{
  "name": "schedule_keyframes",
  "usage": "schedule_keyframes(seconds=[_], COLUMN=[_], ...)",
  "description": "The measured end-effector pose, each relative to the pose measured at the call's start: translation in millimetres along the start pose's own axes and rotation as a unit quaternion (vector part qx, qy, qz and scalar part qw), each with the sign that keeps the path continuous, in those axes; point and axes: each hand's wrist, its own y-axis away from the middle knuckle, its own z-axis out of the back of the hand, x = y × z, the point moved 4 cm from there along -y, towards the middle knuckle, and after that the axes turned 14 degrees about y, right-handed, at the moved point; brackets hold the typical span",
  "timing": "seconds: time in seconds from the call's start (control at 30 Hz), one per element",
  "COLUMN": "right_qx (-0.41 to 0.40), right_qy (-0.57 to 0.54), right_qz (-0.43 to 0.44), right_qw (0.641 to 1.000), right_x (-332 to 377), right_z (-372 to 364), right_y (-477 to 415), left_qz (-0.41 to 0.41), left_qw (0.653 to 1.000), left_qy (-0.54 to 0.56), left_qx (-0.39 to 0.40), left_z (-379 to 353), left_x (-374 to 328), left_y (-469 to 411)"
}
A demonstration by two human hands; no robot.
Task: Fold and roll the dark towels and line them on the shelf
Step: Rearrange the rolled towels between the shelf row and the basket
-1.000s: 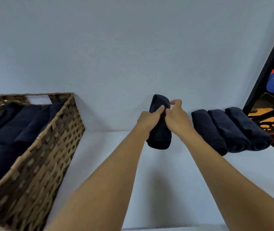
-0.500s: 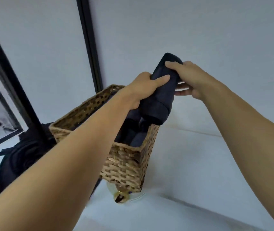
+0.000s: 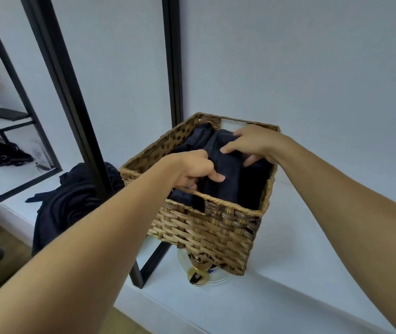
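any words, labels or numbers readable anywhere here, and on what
None can be read.
Wicker basket: no tag or print shows.
Dark towel under the left hand and right hand: no label visible.
Items on the side shelf: too blurred to tell.

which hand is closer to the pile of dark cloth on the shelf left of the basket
Left. The left hand grips a towel at the basket's left-centre, on the pile's side. The right hand holds the same towel nearer the far right corner.
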Motion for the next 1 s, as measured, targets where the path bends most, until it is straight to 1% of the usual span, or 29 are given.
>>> schedule_keyframes(seconds=[0.07, 0.13, 0.2, 0.27, 0.3, 0.4, 0.47, 0.53, 0.57, 0.63, 0.67, 0.7, 0.73, 0.77, 0.83, 1.0], right_qx=[-0.011, 0.015, 0.050, 0.065, 0.068, 0.098, 0.127, 0.137, 0.139, 0.141, 0.131, 0.107, 0.092, 0.095, 0.128, 0.161], right_qy=[0.072, 0.175, 0.266, 0.306, 0.314, 0.301, 0.287, 0.280, 0.278, 0.268, 0.282, 0.304, 0.319, 0.315, 0.268, 0.149], right_qz=[0.023, 0.030, 0.026, 0.031, 0.033, 0.013, -0.016, -0.039, -0.045, -0.052, -0.047, -0.044, -0.038, -0.036, -0.043, -0.032], right_qw=[0.997, 0.984, 0.962, 0.949, 0.946, 0.949, 0.949, 0.950, 0.950, 0.952, 0.949, 0.945, 0.942, 0.944, 0.954, 0.975], right_x=[2.4, 0.1, -6.7, -13.6, -16.5, -18.7, -20.6, -24.1, -26.6, -29.9, -29.7, -28.2, -26.7, -26.0, -27.7, -33.1], right_z=[-1.0, -6.7, -13.5, -18.3, -19.2, -16.6, -17.7, -21.5, -24.4, -30.6, -31.6, -30.0, -28.9, -29.3, -29.8, -19.6], right_y=[-6.5, -12.6, -18.3, -22.9, -25.4, -26.2, -29.3, -34.9, -38.7, -44.1, -45.8, -45.9, -47.0, -48.7, -50.9, -51.2], left_qz=[0.017, 0.038, 0.048, 0.048, 0.049, 0.057, 0.048, 0.022, -0.017, -0.130, -0.178, -0.201, -0.203, -0.200, -0.187, -0.151], left_qw=[1.000, 0.999, 0.995, 0.985, 0.981, 0.974, 0.957, 0.933, 0.912, 0.850, 0.829, 0.820, 0.817, 0.812, 0.808, 0.820], left_qy=[-0.008, -0.024, -0.092, -0.167, -0.185, -0.217, -0.287, -0.359, -0.410, -0.509, -0.529, -0.535, -0.539, -0.546, -0.553, -0.542], left_qx=[0.005, 0.013, 0.003, -0.021, -0.019, 0.001, 0.002, -0.013, -0.024, -0.030, -0.015, 0.008, 0.036, 0.056, 0.076, 0.110], left_z=[2.5, 0.1, -4.7, -8.4, -9.5, -14.0, -16.0, -22.2, -26.4, -40.4, -48.3, -54.0, -57.3, -58.1, -52.7, -45.0], left_x=[0.1, 2.4, 3.7, 3.7, 3.6, -0.7, -8.9, -22.8, -29.4, -37.6, -35.6, -30.2, -23.0, -17.2, -12.0, -10.0], left_y=[-3.0, -6.0, -8.9, -11.7, -15.3, -18.1, -16.0, -9.9, -7.3, 1.5, 5.1, 7.6, 10.1, 12.8, 14.5, 12.4])
